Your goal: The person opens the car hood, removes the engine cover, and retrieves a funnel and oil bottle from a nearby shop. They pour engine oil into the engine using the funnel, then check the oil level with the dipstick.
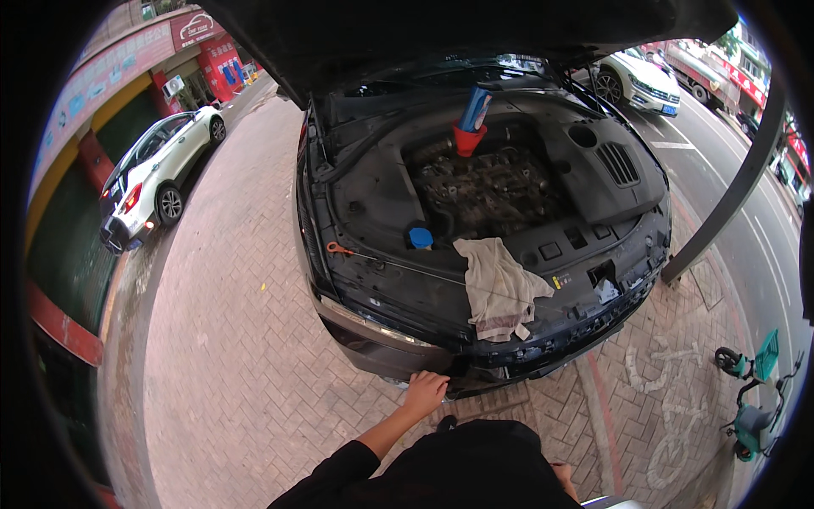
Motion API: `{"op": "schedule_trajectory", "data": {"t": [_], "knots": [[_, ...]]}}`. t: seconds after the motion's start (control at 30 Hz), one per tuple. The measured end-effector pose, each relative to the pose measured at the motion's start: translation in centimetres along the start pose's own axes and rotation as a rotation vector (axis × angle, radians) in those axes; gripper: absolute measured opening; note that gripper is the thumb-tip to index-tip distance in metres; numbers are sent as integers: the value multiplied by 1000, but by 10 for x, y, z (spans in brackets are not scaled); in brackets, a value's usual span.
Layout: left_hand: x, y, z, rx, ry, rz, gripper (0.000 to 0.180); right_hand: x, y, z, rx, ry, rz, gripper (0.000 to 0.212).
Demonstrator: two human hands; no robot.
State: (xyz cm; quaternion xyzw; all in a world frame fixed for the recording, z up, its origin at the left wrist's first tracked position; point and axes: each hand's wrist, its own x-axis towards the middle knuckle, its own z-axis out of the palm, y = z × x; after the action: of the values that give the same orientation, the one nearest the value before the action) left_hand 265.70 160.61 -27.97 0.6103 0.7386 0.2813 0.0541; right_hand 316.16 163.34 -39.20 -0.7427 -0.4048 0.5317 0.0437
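A dark car stands in front of me with its hood (pixel 475 25) raised and the engine bay (pixel 487 191) exposed. A blue bottle (pixel 476 108) stands upside down in a red funnel (pixel 467 140) on the engine. A dirty pale rag (pixel 498 288) drapes over the front panel. A long dipstick with an orange handle (pixel 338 248) lies across the front edge. My left hand (pixel 424 392) rests on the car's front bumper (pixel 373 343), holding nothing. My right hand (pixel 564 479) is low by my side, mostly hidden behind my dark clothing.
A blue cap (pixel 420 237) sits in the bay. A white car (pixel 153 174) is parked at the left by shopfronts, and another white car (pixel 640 81) is at the upper right on the road. A dark post (pixel 729 199) and a green scooter (pixel 750 394) stand on the right. The ground is brick paving.
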Motion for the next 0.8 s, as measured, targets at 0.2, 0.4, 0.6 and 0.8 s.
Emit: {"op": "schedule_trajectory", "data": {"t": [0.2,0.4,0.6,0.8], "knots": [[2,0,6,8,-11,-56,17,6,5,1,-10,-32,-42,19],[8,-2,13,-10,-46,-57,19,53,74,2,-675,-160,-389,34],[15,-1,16,-24,-72,-25,18,74,122,15,-536,-161,-268,31],[24,4,16,-24,-95,18,19,82,135,32,-429,-158,1,50]]}}
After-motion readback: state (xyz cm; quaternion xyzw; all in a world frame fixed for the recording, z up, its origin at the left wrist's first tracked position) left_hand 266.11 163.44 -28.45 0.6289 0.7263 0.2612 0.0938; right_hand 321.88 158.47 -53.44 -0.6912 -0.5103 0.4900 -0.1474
